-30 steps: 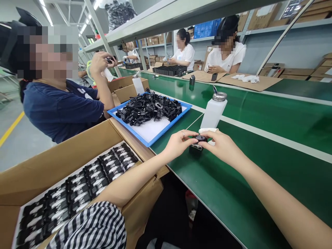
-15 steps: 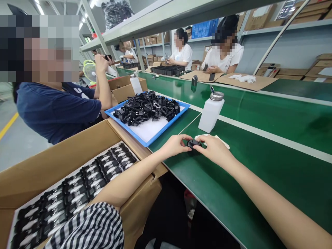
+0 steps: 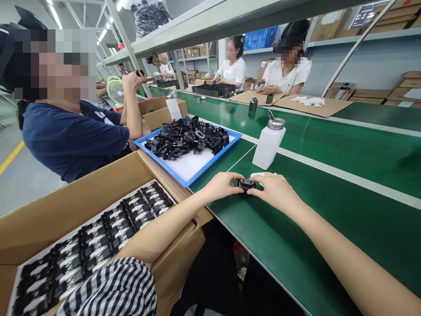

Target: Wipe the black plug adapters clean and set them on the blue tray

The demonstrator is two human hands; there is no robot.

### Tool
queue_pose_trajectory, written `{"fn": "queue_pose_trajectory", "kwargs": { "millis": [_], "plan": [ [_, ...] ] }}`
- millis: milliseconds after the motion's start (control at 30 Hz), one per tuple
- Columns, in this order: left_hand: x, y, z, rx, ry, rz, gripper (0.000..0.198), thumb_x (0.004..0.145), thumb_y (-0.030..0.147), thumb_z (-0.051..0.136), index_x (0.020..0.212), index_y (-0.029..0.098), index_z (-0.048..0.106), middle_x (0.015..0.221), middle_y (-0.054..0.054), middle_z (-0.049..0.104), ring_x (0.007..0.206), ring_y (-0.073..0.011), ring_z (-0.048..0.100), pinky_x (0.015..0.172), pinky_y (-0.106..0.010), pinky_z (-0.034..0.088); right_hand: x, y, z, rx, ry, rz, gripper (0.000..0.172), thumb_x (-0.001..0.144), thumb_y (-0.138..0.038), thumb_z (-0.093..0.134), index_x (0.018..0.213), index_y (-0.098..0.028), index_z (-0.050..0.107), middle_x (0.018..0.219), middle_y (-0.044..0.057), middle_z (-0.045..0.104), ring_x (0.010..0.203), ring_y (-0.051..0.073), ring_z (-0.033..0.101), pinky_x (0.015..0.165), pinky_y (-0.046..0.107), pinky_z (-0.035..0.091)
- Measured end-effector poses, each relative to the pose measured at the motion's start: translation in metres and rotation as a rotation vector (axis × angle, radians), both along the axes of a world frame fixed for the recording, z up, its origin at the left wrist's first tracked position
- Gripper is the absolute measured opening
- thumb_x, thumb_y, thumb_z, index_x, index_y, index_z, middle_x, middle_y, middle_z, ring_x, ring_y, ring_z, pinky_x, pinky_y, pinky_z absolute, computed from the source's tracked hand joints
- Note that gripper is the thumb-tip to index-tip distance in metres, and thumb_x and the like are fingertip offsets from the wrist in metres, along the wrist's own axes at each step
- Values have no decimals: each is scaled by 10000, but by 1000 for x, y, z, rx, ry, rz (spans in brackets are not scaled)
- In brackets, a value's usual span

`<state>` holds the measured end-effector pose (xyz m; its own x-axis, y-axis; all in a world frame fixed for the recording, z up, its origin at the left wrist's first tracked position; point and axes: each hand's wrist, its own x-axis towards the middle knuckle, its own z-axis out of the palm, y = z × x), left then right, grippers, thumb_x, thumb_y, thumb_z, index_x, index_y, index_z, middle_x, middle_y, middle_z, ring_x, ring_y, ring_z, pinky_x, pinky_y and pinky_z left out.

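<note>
Your left hand (image 3: 221,186) and right hand (image 3: 275,193) both pinch the small black adapter (image 3: 246,184) between closed fingertips. It sits on the green belt (image 3: 296,245) (white bottle (image 3: 267,145) just beyond the grip, blue tray (image 3: 164,166) to its left).

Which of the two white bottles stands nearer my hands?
The bottle just behind the black part you hold; the other bottle stands farther off, beyond the blue tray.

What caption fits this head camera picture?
Left hand and right hand pinch a small black part on the green belt near a white bottle and blue tray.
</note>
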<state>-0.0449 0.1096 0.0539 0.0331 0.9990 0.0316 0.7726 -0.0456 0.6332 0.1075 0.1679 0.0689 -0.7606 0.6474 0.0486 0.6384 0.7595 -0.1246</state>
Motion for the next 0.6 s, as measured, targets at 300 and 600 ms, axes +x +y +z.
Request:
{"fn": "queue_pose_trajectory", "kwargs": {
  "millis": [300,600],
  "plan": [
    [17,24,40,-183,601,-93,295,508,300,659,763,159,612,684,-67,585,660,-216,538,543,-254,403,-9,7,11,-68,-81,62,191,655,-325,538,785,-191,573,807,40,587,805,212,503,655,318,346],
    [39,30,58,-272,744,-180,142,532,164,657,646,98,603,602,-116,575,602,-243,557,505,-283,430,-15,2,16,-23,-127,70,126,598,-238,583,686,-150,566,709,75,583,734,224,518,778,456,263]
  ]
}}
